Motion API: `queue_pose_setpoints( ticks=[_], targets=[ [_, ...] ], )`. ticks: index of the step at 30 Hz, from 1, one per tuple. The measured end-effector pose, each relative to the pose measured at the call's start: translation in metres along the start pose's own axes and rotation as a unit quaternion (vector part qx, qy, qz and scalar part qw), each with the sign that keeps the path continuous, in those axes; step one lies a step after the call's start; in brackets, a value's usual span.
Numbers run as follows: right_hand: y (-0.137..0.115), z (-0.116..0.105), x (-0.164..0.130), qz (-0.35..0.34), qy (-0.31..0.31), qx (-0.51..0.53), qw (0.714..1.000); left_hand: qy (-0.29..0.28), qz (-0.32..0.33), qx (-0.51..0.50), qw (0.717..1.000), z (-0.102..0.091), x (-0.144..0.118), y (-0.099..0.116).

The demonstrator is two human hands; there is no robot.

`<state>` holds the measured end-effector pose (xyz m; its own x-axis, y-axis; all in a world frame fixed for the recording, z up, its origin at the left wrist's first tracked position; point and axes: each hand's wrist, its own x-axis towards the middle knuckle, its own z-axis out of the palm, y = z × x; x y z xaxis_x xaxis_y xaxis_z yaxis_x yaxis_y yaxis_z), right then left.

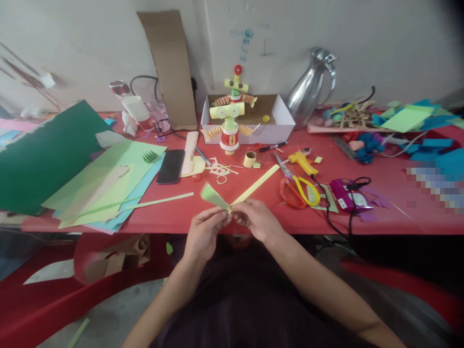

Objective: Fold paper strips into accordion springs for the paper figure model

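Note:
Both my hands meet over the table's front edge, pinching paper strips where they join. My left hand grips the lower end of a pale green strip, whose blurred upper end points left and up. My right hand holds a pale yellow paper strip that slants up to the right. The fingertips hide the join between the strips. Beyond them stands a small paper ring. To the right lie scissors with red and yellow handles and a yellow glue gun.
Two paper figures stand at a white box. Coloured sheets and a phone lie left. A purple device with black cords sits right, a metal jug behind. Paper scraps lie mid-table.

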<state>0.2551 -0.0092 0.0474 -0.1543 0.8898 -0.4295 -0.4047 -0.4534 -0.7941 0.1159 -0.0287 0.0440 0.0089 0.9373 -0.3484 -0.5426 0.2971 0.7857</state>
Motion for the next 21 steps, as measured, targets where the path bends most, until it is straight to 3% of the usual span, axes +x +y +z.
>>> queue_pose_setpoints(
  ticks=[8,11,15,21],
  targets=[
    [-0.024,0.009,-0.017,0.018,-0.064,-0.074,0.995,-0.036,0.067,0.090,0.993,-0.011,-0.001,0.004],
    [-0.020,0.009,-0.016,0.022,-0.052,-0.053,0.997,-0.036,0.090,0.137,0.986,-0.011,-0.002,0.005],
    [-0.010,0.004,-0.009,-0.007,-0.065,-0.046,0.997,-0.026,0.087,0.156,0.984,-0.009,-0.002,0.007],
    [-0.015,-0.005,-0.008,-0.080,-0.111,-0.142,0.980,-0.044,0.066,0.145,0.986,-0.010,-0.004,0.016]
  ],
)
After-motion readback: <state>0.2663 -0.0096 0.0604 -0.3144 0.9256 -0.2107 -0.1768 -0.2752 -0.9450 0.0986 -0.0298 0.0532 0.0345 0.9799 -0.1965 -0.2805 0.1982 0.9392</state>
